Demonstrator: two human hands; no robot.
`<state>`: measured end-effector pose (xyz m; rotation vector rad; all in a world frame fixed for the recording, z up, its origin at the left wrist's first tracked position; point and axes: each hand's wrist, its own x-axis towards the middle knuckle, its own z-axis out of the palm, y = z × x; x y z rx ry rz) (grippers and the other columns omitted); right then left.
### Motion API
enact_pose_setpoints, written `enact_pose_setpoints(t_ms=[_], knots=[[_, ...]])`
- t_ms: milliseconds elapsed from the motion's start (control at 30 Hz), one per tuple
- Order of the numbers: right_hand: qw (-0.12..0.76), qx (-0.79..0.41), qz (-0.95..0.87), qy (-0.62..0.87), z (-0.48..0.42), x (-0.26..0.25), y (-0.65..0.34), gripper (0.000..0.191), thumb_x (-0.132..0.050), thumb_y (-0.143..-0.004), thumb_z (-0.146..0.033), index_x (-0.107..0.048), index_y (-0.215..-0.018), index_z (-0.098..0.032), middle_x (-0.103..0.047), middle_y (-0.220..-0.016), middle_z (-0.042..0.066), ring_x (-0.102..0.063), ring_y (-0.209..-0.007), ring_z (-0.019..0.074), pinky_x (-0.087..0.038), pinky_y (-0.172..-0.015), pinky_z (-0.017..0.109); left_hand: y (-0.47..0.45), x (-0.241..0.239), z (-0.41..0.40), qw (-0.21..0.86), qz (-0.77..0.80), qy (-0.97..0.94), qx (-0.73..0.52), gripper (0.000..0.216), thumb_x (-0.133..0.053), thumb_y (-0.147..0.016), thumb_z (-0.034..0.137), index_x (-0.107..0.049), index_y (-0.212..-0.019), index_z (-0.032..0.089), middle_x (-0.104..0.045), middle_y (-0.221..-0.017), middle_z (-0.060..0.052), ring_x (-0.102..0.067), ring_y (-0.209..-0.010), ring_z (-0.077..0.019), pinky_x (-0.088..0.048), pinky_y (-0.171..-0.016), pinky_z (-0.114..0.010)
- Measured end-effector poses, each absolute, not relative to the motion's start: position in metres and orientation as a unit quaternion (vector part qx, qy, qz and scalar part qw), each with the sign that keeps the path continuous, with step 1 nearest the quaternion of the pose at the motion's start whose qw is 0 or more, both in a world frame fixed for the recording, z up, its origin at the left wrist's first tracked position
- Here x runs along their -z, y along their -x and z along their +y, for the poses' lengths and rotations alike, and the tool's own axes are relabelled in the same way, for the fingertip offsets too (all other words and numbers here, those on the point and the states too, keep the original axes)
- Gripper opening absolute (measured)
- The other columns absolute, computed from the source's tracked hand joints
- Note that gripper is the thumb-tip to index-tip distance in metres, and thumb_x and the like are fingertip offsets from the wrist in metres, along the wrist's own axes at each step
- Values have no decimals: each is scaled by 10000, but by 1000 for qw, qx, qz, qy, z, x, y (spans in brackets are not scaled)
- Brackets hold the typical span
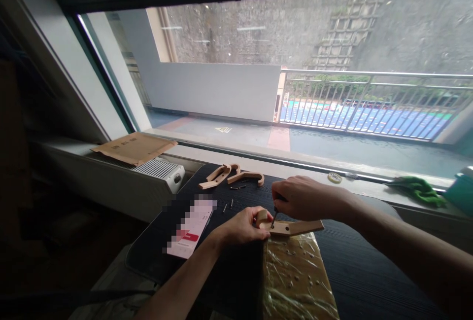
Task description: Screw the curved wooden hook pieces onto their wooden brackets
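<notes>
A curved wooden hook (298,229) with holes along its flat arm lies on the far end of a box wrapped in shiny brown tape (295,280). My left hand (244,226) grips the hook's curled end. Above it, my right hand (300,197) is closed round the handle of a screwdriver (274,218), whose shaft points down at the hole nearest the curl. Whether a screw sits under the tip is too small to tell. Several small holes dot the taped top of the box. More wooden hooks (247,179) and several loose screws (225,208) lie farther back on the dark table (369,266).
A phone (194,226) lies left of my left forearm. At the back left, a brown envelope (136,148) rests on a white heater (159,168). A tape roll (334,177) and a green cloth (419,191) are on the sill below the large window.
</notes>
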<state>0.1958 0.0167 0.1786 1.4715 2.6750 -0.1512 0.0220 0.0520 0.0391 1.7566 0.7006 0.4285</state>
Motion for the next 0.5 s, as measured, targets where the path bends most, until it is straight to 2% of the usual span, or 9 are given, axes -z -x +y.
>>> enact_pose_setpoints(t_ms=[300, 500], knots=[[50, 27, 875, -480, 14, -181, -192, 239, -386, -828, -259, -590, -754, -159, -634, -683, 53, -469, -548, 119, -254, -501, 258, -20, -38, 57, 562, 288, -759, -159, 287, -614, -710, 219, -564, -987, 163, -549, -877, 8, -511, -813, -138, -396, -741, -236], [53, 26, 874, -482, 14, -182, -190, 233, -389, -825, -248, -593, -761, -156, -641, -689, 63, -477, -548, 122, -253, -500, 260, -20, -36, 59, 576, 284, -751, -151, 324, -617, -721, 226, -552, -1033, 168, -562, -907, 1, -519, -827, -142, -395, -752, -243]])
